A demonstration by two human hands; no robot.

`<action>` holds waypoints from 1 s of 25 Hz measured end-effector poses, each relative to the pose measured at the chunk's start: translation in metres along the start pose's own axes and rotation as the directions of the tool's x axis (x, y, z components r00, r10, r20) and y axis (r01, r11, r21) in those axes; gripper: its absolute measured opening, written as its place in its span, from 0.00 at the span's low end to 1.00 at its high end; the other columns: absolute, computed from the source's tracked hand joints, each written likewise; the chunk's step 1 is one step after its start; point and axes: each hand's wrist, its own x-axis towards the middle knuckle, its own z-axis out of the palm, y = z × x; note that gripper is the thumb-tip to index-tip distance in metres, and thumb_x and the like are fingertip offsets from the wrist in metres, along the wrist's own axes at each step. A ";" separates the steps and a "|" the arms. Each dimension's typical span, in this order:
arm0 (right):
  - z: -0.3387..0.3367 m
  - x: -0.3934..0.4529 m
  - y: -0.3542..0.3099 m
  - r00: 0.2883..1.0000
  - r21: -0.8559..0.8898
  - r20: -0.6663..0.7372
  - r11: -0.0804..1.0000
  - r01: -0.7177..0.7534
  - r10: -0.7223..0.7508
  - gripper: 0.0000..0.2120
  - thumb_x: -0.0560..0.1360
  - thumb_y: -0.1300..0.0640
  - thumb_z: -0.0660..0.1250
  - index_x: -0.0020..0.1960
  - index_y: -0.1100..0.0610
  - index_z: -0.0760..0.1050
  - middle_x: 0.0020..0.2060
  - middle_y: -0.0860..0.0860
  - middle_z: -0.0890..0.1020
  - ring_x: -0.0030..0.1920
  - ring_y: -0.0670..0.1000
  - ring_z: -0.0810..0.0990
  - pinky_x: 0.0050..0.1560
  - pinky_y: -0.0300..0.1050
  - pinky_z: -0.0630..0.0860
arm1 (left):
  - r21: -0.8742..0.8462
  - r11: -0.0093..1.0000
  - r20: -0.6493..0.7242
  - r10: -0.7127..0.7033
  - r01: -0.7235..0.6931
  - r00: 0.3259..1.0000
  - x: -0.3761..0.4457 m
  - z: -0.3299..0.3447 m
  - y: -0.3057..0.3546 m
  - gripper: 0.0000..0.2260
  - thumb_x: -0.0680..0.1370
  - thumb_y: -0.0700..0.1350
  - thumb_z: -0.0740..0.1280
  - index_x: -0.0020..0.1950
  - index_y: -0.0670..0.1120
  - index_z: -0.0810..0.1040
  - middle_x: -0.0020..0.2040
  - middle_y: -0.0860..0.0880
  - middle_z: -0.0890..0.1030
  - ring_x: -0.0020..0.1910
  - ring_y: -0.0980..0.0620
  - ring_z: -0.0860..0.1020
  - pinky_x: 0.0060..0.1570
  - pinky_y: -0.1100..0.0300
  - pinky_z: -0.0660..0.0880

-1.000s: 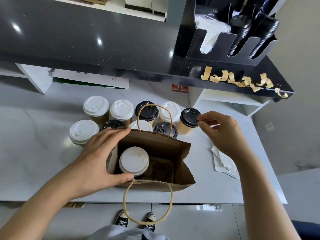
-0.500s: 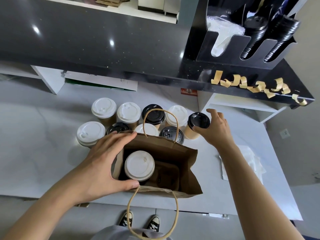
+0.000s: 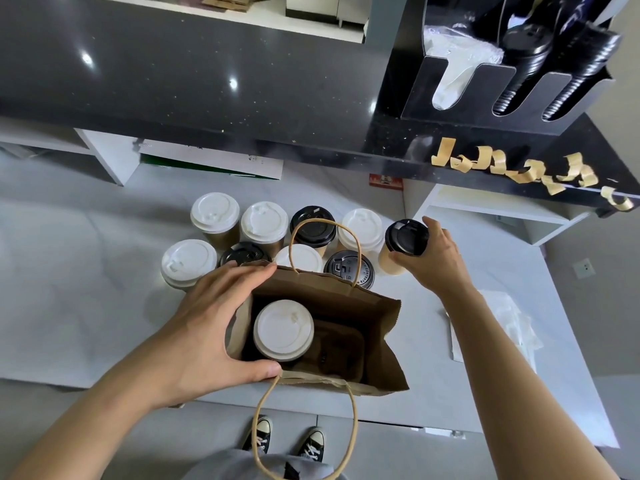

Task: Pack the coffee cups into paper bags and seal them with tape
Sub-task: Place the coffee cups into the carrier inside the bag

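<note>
Brown paper makes up the bag (image 3: 360, 306) standing open on the pale bench (image 3: 69, 306), its two cord handles looping up at the far side and hanging off the near edge. The left hand (image 3: 207, 327) holds the bag's mouth apart: fingers lie along the far rim and the thumb presses the near rim, so its grip is wide and curled round the left end of the bag. Inside, on the left, sits a white-lidded cup (image 3: 284, 330) in a brown cardboard carrier (image 3: 341, 348) whose right slot shows no cup.

The right hand (image 3: 433, 258) grips a black-lidded cup (image 3: 406, 238), fingers and thumb wrapped round its tan body just under the lid. That cup is tilted slightly and sits at the right end of the cup cluster (image 3: 263, 237); whether its base touches the bench cannot be told. The cluster stands just beyond the bag in two rows, with both white and black lids.

Curled tan tape strips (image 3: 512, 168) are stuck along the edge of the dark shelf (image 3: 173, 81) above. A black holder (image 3: 485, 81) on that shelf carries stacks of lids. White papers (image 3: 502, 323) lie on the bench to the right of the bag.
</note>
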 end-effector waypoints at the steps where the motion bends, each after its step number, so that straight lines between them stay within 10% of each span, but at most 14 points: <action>1: -0.004 -0.004 -0.001 1.000 0.018 -0.026 1.000 0.008 -0.008 0.41 0.69 0.45 0.79 0.75 0.54 0.63 0.66 0.56 0.74 0.66 0.61 0.73 0.66 0.59 0.72 | 0.002 1.000 0.006 0.002 -0.002 1.000 0.000 0.000 0.000 0.50 0.61 0.71 0.73 0.79 0.67 0.54 0.74 0.73 0.55 0.78 0.65 0.51 0.74 0.64 0.53; 21: -0.107 -0.159 -0.084 0.877 0.231 -0.349 0.876 0.423 -0.331 0.37 0.69 0.45 0.78 0.73 0.48 0.68 0.66 0.43 0.75 0.64 0.41 0.75 0.59 0.32 0.73 | 0.055 0.998 0.048 0.039 -0.042 0.998 0.005 0.002 -0.006 0.52 0.62 0.76 0.68 0.81 0.63 0.53 0.76 0.69 0.55 0.78 0.60 0.51 0.78 0.53 0.54; 25: -0.109 -0.187 -0.098 0.863 0.299 -0.271 0.815 0.496 -0.426 0.38 0.68 0.46 0.78 0.74 0.48 0.67 0.67 0.45 0.75 0.67 0.44 0.75 0.64 0.39 0.74 | 0.061 0.997 0.057 0.039 -0.042 0.998 0.006 0.002 -0.007 0.52 0.61 0.77 0.68 0.81 0.63 0.52 0.73 0.72 0.52 0.78 0.60 0.50 0.78 0.54 0.52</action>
